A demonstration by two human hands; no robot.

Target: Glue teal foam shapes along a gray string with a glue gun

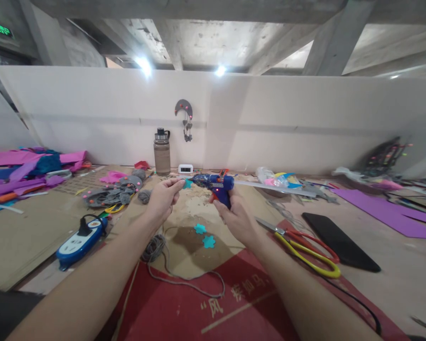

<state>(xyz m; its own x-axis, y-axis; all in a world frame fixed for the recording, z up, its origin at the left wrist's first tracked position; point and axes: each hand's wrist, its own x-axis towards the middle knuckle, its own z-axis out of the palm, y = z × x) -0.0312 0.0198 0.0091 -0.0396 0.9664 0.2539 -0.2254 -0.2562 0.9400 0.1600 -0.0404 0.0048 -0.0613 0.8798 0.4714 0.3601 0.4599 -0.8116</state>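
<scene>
My right hand (237,215) is wrapped round the grip of a blue hot glue gun (215,183), which points left and has a long clear glue stick (275,187) out of its back. Pinched between the fingertips of my left hand (165,198) is a teal felt piece (188,183), close to the gun's nozzle; whether the two touch I cannot tell. Below, two teal flower-shaped cutouts (208,242) lie on the brown board (184,258). A ball of grey yarn (154,247) rests by my left forearm, its loose strand trailing over the red printed area (177,312).
Scissors with red and yellow handles (319,258) and a black phone (341,241) lie at right. A power strip (81,241) with a plug sits left, near grey felt pieces (115,189). A water bottle (162,151) and small clock (185,169) stand by the white partition (110,109).
</scene>
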